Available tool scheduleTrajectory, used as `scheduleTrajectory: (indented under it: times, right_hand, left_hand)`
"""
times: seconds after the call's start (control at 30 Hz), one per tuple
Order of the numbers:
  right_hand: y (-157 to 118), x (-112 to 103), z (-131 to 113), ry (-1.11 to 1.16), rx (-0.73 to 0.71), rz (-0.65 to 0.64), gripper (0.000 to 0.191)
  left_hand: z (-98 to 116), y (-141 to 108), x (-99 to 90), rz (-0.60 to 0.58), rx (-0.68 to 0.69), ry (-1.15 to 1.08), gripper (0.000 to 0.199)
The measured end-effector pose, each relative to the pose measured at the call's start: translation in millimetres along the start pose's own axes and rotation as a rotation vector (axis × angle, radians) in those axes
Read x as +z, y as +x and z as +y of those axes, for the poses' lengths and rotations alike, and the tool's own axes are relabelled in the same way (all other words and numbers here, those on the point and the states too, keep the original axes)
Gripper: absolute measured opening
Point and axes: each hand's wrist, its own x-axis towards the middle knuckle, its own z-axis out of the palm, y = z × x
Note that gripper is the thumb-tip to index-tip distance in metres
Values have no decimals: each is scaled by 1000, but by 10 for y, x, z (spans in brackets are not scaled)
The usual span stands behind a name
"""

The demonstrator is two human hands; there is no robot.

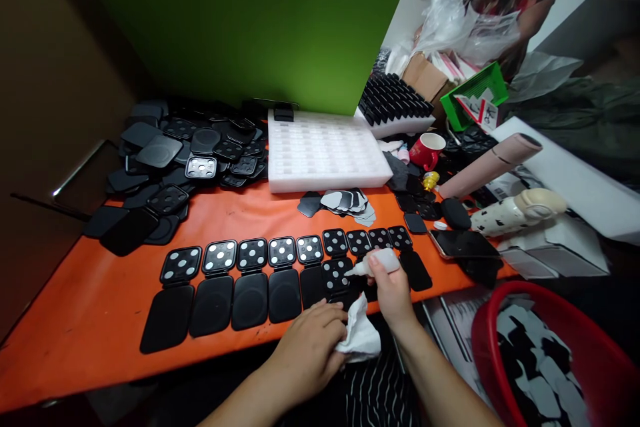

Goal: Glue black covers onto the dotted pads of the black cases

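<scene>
My right hand (393,290) is wrapped round a small white squeeze bottle (386,260), its nozzle pointing left at a black square piece with silver dots (336,275). A crumpled white tissue (361,333) is held in my left hand (317,340), which rests at the table's front edge just below the pieces. A row of hinged black pieces lies opened out, with dotted upper halves (220,257) and plain dark lower halves (211,307). My right hand and the bottle partly hide the pieces at the right.
Black parts (160,150) are heaped at the left. Behind the row are a white foam tray (325,153) and thin grey-white pieces (350,201). Rightward lie a phone (465,244), pink tumbler (493,163), patterned bottle (517,212), red mug (427,150) and a red tub (483,340).
</scene>
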Motion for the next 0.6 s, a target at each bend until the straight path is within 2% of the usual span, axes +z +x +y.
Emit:
scheduleTrajectory:
  times: [0.1, 0.27, 0.6]
  right_hand:
    - [134, -138, 62, 123, 52, 116, 33]
    - [273, -308, 94, -3, -6, 222, 33]
    - [619, -80, 83, -108, -98, 187, 35]
  left_hand:
    - [0, 5, -4, 9, 7, 7, 11]
    - [2, 50, -11, 12, 5, 23, 15]
    - [4, 48, -55, -17, -10, 20, 12]
